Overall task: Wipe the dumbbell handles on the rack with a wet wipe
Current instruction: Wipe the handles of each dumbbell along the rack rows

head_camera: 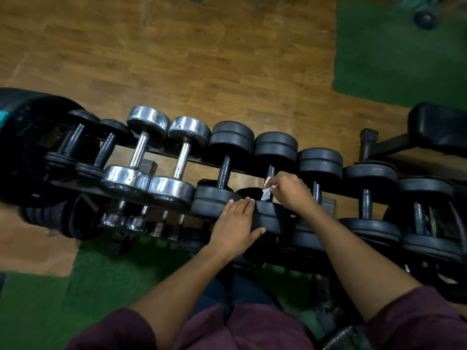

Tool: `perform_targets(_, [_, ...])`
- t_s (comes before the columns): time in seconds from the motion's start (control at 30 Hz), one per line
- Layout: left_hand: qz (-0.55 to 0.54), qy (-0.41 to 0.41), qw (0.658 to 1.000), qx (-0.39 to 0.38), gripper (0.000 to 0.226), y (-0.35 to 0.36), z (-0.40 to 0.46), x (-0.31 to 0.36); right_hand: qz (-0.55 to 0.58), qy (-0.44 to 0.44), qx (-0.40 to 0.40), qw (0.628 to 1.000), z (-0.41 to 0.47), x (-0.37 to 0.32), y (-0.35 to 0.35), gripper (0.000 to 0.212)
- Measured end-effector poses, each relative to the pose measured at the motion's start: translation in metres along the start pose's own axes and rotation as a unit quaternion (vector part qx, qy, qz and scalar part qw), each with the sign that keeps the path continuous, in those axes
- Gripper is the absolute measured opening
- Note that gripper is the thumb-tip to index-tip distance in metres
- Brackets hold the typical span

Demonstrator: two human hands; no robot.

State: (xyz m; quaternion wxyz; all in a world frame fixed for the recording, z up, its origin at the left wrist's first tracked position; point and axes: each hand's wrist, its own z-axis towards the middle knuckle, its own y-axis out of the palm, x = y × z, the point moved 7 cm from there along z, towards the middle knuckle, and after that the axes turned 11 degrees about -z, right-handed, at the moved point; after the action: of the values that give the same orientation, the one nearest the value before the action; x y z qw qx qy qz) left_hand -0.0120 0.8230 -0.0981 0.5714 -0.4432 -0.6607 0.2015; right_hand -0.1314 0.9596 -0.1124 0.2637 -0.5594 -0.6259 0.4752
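A: Status?
B: Right hand fingers pinch the wet wipe around the black dumbbell handle, mid-rack. Left hand flat on its near head, fingers relaxed.
A: Wrap fully, stroke the full length.

dumbbells side by side on rack, bench right

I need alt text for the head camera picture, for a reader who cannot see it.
Seen from above, a person's right hand rubs a white wet wipe on the handle of a black dumbbell on a rack, while the left hand rests flat on its near weight. Chrome dumbbells lie further left, over a wooden floor.
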Motion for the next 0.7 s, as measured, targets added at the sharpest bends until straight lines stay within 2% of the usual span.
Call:
perform_targets(0.17, [0.018, 0.009, 1.000, -0.007, 0.088, 0.011, -0.003, -0.002, -0.047, 0.026, -0.103, 0.993, 0.002, -0.002, 0.007, 0.016])
perform_targets(0.27, [0.021, 0.008, 1.000, -0.021, 0.088, 0.012, -0.002, -0.004, -0.053, 0.029, -0.164, 0.985, 0.008, -0.007, 0.012, 0.025])
perform_targets(0.33, [0.020, 0.005, 1.000, -0.022, 0.087, 0.010, -0.001, -0.003, -0.042, 0.064, -0.138, 0.987, 0.007, -0.003, 0.007, 0.026])
perform_targets(0.43, [0.010, 0.002, 1.000, -0.029, 0.087, 0.010, 0.000, -0.004, -0.053, 0.128, -0.014, 0.990, 0.002, 0.008, -0.007, 0.021])
perform_targets(0.47, [0.008, 0.002, 1.000, -0.028, 0.087, 0.011, -0.001, -0.005, -0.046, 0.130, -0.004, 0.990, 0.001, 0.010, -0.006, 0.020])
perform_targets(0.6, [0.012, 0.002, 1.000, -0.024, 0.088, 0.013, 0.001, -0.006, 0.036, 0.042, -0.124, 0.991, 0.004, 0.009, 0.013, 0.016])
perform_targets(0.63, [0.011, 0.001, 1.000, -0.021, 0.088, 0.013, 0.001, -0.006, 0.047, 0.038, -0.141, 0.988, 0.004, 0.011, 0.014, 0.015])
perform_targets(0.7, [0.012, -0.001, 1.000, -0.020, 0.090, 0.013, 0.001, -0.006, 0.046, 0.064, -0.125, 0.989, 0.007, 0.024, 0.014, 0.021])
